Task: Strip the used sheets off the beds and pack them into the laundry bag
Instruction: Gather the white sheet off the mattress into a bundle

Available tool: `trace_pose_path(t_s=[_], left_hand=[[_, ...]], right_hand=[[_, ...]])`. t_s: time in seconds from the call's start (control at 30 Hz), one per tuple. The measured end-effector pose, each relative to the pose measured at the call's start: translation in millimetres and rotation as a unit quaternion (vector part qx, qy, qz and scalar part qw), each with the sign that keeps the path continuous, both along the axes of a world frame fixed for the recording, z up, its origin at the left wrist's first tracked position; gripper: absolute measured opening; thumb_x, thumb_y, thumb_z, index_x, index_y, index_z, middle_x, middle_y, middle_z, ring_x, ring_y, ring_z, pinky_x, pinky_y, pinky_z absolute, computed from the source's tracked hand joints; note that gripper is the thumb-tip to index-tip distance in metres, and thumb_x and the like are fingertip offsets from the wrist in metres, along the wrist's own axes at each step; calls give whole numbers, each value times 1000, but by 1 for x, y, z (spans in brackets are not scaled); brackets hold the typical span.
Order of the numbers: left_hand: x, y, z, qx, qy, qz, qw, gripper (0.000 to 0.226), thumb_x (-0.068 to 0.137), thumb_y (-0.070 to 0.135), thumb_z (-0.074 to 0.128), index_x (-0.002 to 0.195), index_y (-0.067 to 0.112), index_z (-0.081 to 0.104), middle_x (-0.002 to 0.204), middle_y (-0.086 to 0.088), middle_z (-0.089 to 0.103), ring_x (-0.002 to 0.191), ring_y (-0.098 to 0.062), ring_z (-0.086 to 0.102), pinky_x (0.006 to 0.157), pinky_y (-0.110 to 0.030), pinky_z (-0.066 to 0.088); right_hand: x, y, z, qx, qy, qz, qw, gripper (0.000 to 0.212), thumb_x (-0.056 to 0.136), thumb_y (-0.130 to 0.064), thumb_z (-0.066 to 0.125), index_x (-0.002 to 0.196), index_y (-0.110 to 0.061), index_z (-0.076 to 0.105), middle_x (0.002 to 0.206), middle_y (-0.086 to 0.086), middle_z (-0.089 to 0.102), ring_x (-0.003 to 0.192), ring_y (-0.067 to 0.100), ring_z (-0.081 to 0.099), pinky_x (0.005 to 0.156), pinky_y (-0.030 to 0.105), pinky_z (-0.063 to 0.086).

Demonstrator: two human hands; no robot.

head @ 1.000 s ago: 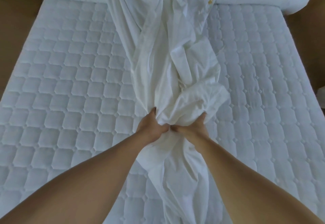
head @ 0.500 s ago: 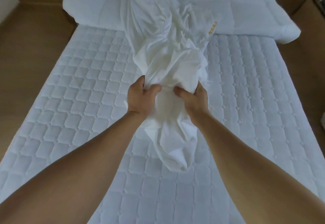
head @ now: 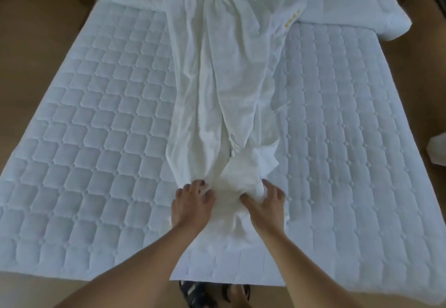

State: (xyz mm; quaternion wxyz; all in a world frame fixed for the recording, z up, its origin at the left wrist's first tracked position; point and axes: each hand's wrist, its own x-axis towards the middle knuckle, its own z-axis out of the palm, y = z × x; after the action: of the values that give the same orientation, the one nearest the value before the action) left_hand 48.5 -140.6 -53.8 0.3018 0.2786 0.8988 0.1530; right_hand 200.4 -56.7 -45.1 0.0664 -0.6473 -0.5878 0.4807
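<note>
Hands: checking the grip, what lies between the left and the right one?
In the head view, a bunched fold of the white sheet fills the gap between the left hand and the right hand; both grip it.

Arms outstretched — left hand (head: 192, 202) and right hand (head: 266, 205) both gripping.

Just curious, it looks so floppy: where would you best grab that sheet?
The sheet, by its bunched near end, coming from the foot of the mattress: there the cloth is gathered into one narrow wad; farther up it fans out flat.
</note>
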Motion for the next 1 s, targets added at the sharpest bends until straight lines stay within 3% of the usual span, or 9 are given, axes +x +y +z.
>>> trace_pose_path(t_s=[0.1, 0.3, 0.47, 0.7, 0.77, 0.83, 0.9, 0.93, 1.0], left_hand=[[-30, 33, 12, 75, 12, 64, 995, 65, 95, 51, 49, 151, 22, 31, 152, -8, 37, 138, -31, 33, 108, -49, 35], [-81, 95, -3, 2, -57, 131, 990, 89, 90, 68, 46, 159, 30, 6, 167, -5, -3, 153, -31, -2, 116, -63, 19], [-121, 133, -29, -55, -52, 115, 991, 96, 85, 77, 42, 159, 29, 3, 168, -6, 0, 153, -31, 3, 118, -61, 15], [-158, 215, -47, 14, -48, 145, 988, 105, 81, 75, 53, 159, 27, 2, 166, -4, 8, 150, -35, 14, 116, -57, 24], [-167, 229, -50, 19, -44, 160, 986, 109, 80, 73, 57, 159, 24, 1, 165, -7, 15, 149, -35, 18, 115, -56, 28], [-170, 240, -50, 39, -49, 171, 983, 102, 84, 60, 63, 159, 19, 7, 157, -11, 32, 141, -35, 34, 108, -51, 40], [-166, 249, -45, 72, -70, 155, 983, 75, 89, 36, 63, 150, 9, 30, 140, -13, 51, 117, -33, 57, 86, -40, 52], [-164, 251, -40, 87, -83, 143, 982, 55, 91, 26, 60, 140, 5, 44, 126, -13, 59, 99, -29, 62, 72, -34, 52], [-159, 251, -23, 120, -121, 133, 976, 28, 91, 17, 55, 116, 3, 59, 96, -8, 63, 73, -19, 58, 55, -27, 42]], right_hand=[[-23, 21, 17, 69, 27, 15, 997, 108, 77, -57, 77, 158, -36, 9, 165, -9, 0, 152, 20, 14, 117, 44, 30], [-75, 89, -7, 41, -85, 90, 991, 136, 64, -75, 76, 154, -42, -20, 163, -4, -30, 153, 26, -19, 119, 65, 15], [-106, 151, -35, 33, -132, 75, 988, 136, 62, -82, 69, 156, -36, -18, 166, 4, -23, 153, 33, -16, 117, 69, 9], [-148, 232, -60, 12, -161, 35, 986, 150, 52, -86, 72, 156, -31, -21, 166, 15, -18, 153, 37, -12, 116, 71, 5], [-157, 246, -63, 15, -157, 14, 987, 151, 52, -81, 76, 156, -29, -20, 166, 18, -7, 153, 38, -5, 116, 69, 6], [-166, 252, -61, 40, -155, 24, 987, 146, 59, -70, 82, 157, -24, -15, 160, 19, 21, 149, 38, 18, 117, 61, 18], [-175, 253, -58, 16, -77, -4, 997, 119, 74, -44, 83, 158, -16, 4, 136, 12, 48, 124, 32, 48, 108, 50, 37], [-181, 251, -54, -23, -15, -28, 999, 92, 79, -29, 80, 152, -11, 27, 120, 8, 57, 104, 28, 57, 97, 45, 48], [-186, 245, -40, -81, 63, -60, 993, 29, 81, -13, 71, 107, -8, 59, 100, 11, 66, 80, 27, 62, 76, 39, 57]])
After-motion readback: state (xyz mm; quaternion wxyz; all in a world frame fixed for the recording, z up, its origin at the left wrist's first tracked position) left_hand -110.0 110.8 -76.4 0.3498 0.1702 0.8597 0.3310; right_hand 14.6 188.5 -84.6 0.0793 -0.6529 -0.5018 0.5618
